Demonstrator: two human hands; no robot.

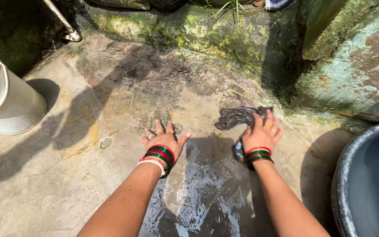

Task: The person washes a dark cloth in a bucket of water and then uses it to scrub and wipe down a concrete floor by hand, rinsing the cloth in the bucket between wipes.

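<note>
Right hand [262,137] presses cloth [238,116] — touching.

Sunlit outdoor washing slab.
Wet concrete floor [88,175], mossy wall [207,30] at twelve o'clock, white bucket [5,101] at nine, dark tub [369,184] at four.

Two hands: left hand [163,139], right hand [262,134]; one dark cloth [237,116]; one white bucket [5,98]; one grey tub [369,184]
</note>
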